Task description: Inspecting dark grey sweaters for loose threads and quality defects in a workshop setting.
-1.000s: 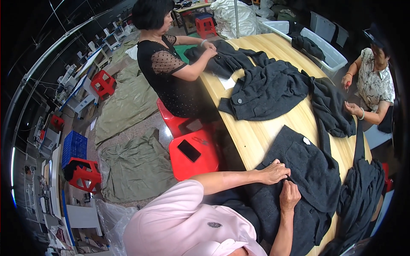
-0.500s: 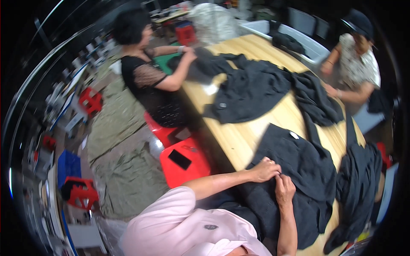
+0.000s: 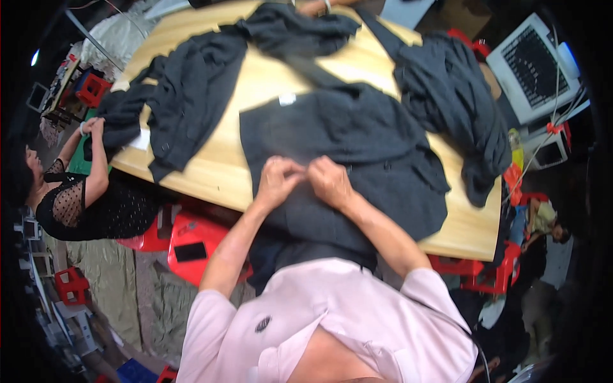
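While the head view looks down on the pale wooden table [image 3: 223,179], the charcoal garment [image 3: 357,127] lies spread across its near side, directly in front of the person. The fabric is matte, uniformly dark and lightly creased, with a straight edge at the left and looser folds toward the upper right. A small white label [image 3: 287,99] sits near the upper left corner. A seam-like line runs rightward from the hands. The near part of the garment extends past the table edge toward the person's body.

The left hand [image 3: 276,184] and the right hand [image 3: 331,182] meet over the left-central area, thumbs and forefingers pinched on the cloth, fingertips close to one another. Blur obscures the exact fold between them.

A second dark garment [image 3: 198,83] lies bunched at the upper left, a third dark garment [image 3: 300,29] at the far side, and a fourth dark garment [image 3: 453,96] at the right. At the left, a co-worker [image 3: 108,210] has both hands at the end of the second.
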Tool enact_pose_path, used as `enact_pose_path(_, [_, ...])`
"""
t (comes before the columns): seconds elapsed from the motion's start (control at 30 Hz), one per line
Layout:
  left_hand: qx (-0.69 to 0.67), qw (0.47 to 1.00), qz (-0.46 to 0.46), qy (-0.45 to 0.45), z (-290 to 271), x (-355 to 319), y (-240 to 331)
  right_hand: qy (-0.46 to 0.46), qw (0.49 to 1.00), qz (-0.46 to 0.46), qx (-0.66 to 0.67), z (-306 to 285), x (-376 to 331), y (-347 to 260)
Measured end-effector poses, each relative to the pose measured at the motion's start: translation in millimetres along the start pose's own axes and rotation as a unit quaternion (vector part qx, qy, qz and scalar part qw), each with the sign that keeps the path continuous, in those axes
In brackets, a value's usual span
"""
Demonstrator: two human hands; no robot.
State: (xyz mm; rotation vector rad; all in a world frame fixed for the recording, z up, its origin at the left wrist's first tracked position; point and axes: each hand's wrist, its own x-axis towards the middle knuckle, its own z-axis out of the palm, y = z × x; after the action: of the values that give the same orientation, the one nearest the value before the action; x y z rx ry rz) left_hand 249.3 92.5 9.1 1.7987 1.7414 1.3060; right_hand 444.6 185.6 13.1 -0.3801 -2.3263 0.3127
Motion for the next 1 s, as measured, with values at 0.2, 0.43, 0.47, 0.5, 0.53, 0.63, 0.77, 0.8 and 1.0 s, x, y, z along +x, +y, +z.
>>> enact_pose_path(0.2, [0.013,0.999,0.012,0.051,-2,9,-11,0.028,0.997,0.065,-0.020,19,12,-12])
enact_pose_path(0.43, [0.199,0.958,0.187,-0.088,-41,6,-7,0.007,0.983,0.155,-0.100,-29,6,-22])
enact_pose_path(0.47, [0.191,0.960,0.180,-0.095,-41,2,-2,0.014,0.982,0.152,-0.113,-44,-2,-14])
enact_pose_path(0.5, [0.183,0.963,0.173,-0.101,-40,0,3,-0.007,0.981,0.155,-0.113,-56,-14,-6])
enact_pose_path(0.53, [0.168,0.968,0.155,-0.100,-38,1,8,-0.007,0.984,0.145,-0.104,-61,-27,5])
enact_pose_path(0.63, [0.204,0.971,0.120,-0.030,-18,3,13,0.012,0.992,0.093,-0.085,-56,-39,11])
enact_pose_path(0.77, [0.248,0.957,0.127,-0.075,18,29,44,0.006,0.992,0.069,-0.105,-50,-48,10])
enact_pose_path(0.8, [0.258,0.953,0.137,-0.084,26,34,44,0.006,0.992,0.065,-0.111,-49,-50,11])
enact_pose_path(1.0, [0.196,0.965,0.173,-0.031,63,42,31,0.070,0.984,0.115,-0.115,-46,-35,3])
